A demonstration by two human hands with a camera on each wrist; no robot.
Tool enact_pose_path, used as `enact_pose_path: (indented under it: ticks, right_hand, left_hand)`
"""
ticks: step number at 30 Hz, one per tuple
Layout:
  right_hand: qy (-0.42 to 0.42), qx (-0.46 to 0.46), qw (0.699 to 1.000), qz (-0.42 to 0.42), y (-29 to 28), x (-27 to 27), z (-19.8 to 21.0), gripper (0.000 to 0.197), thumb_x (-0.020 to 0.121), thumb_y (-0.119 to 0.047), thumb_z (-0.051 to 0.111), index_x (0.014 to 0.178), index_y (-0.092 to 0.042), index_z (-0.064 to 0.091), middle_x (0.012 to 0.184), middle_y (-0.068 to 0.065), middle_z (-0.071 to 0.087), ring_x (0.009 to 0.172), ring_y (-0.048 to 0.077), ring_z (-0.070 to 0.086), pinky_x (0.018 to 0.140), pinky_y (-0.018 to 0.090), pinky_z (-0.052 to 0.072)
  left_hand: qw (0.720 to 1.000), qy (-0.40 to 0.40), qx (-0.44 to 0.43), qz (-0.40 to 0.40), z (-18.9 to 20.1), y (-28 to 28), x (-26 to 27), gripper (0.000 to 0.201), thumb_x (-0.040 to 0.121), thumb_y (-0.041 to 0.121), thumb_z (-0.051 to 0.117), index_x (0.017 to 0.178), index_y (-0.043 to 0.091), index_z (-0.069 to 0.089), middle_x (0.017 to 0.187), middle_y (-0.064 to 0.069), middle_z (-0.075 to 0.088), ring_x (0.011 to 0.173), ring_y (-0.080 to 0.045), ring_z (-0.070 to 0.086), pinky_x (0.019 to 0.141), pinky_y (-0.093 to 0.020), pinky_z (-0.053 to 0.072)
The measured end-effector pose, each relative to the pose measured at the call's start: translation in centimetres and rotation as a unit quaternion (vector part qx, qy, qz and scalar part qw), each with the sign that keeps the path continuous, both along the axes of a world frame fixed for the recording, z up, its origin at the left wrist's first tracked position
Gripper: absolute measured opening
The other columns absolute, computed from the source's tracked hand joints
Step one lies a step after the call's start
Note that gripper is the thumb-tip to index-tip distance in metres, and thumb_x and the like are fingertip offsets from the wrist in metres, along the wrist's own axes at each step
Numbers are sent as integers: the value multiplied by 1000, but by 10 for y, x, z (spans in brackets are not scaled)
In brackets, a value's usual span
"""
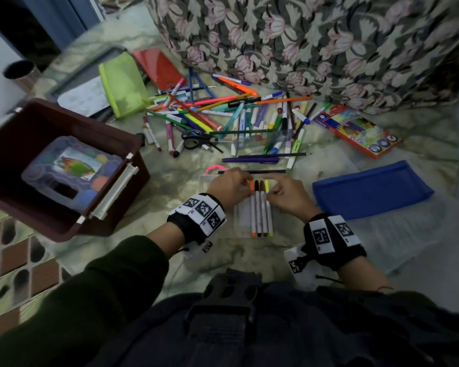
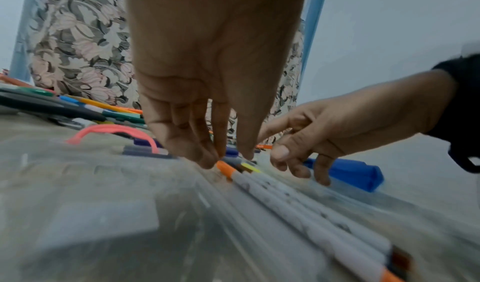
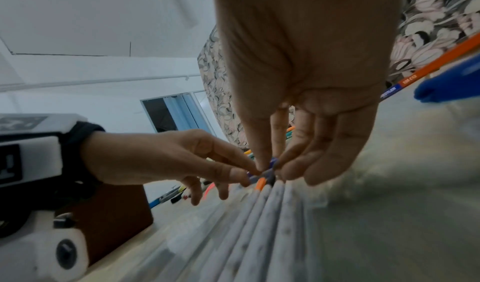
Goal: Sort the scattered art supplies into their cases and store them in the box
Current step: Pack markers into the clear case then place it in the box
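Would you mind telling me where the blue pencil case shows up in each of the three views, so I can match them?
Head: the blue pencil case lies at centre right, just beyond the right hand.
Left wrist: it is at right of centre, partly behind the right hand's fingers.
Right wrist: only a blue corner shows at the upper right edge.
Shared landmark: the orange-capped marker between both hands.

The left hand (image 1: 229,185) and right hand (image 1: 289,196) cover the far end of the clear pouch (image 1: 243,215), so its opening stays unseen. At 12 o'clock, the pen pile (image 1: 223,115) overlaps too much to count. Both wrist views blur the markers (image 2: 298,210) nearest the lens.
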State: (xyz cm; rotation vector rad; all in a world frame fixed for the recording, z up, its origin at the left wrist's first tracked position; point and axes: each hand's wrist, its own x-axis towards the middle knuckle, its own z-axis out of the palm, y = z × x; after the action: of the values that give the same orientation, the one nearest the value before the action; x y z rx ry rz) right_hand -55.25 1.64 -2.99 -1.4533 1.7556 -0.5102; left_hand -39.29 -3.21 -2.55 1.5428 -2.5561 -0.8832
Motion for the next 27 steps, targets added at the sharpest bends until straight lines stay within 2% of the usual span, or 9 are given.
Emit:
enact_pose_path:
  ticks: [2,5,8,12,16,18,21,23,27]
  right_hand:
    - [-11,-35,999,-29,-11,-12,7,38,83,-6,64,120,-14,60,80,10,67,80,20,63,79,33,52]
    - [-14,-85,994,-75,-38,-36,17,29,84,-3,60,111,-12,65,70,-2,59,68,12,58,69,34,51]
    - [27,-104,988,-108,-72,-63,23,21,86,-3,57,104,-9,66,82,9,65,58,8,51,58,24,45]
    - [105,-120,977,-144,-111,-98,26,21,88,-6,55,105,-5,68,101,18,68,87,28,62,67,18,38]
    - [157,-81,975,-133,-145,-123,18,26,89,-8,53,111,-2,66,116,20,64,106,34,59,84,30,45]
    - [185,-66,974,-111,-158,-130,14,27,90,-10,53,114,-2,64,121,21,61,108,36,57,91,35,46]
    - [222,-39,969,-100,-173,-134,7,29,92,-13,52,119,-7,61,121,20,60,107,37,57,89,41,50]
    - [245,-7,965,-95,-180,-135,4,31,93,-15,50,122,-12,60,123,20,59,105,39,57,85,42,51]
    - [282,7,956,-81,-185,-132,-2,23,92,-21,53,109,-13,66,121,20,56,99,38,58,77,38,49]
  left_hand:
    - [1000,9,-11,11,7,-15,2,33,88,23,59,119,11,60,115,-10,62,104,-25,59,85,-31,47]
    - [998,51,-22,39,20,-46,5,27,88,15,57,113,7,63,109,-12,66,97,-26,62,80,-29,46]
    - [994,65,-56,61,29,-83,8,25,89,9,54,110,2,65,108,-17,66,99,-30,62,85,-32,47]
    - [991,25,-76,103,28,-134,13,30,89,4,50,117,3,60,122,-17,58,113,-30,54,94,-35,44]
    - [987,-35,-99,122,13,-170,18,40,86,-3,50,125,4,53,142,-17,39,131,-32,38,105,-39,36]
    - [983,-53,-107,141,6,-181,19,40,86,-3,51,124,8,54,142,-15,38,130,-32,38,102,-43,39]
    - [973,-94,-141,159,-1,-190,20,32,87,1,52,117,11,60,132,-14,44,122,-35,44,91,-49,44]
    - [969,-99,-149,173,-4,-194,22,31,86,0,53,114,9,62,127,-16,46,118,-38,46,89,-50,45]
    - [965,-100,-139,199,-6,-198,24,22,87,5,55,106,7,66,122,-18,49,117,-39,44,91,-52,44]
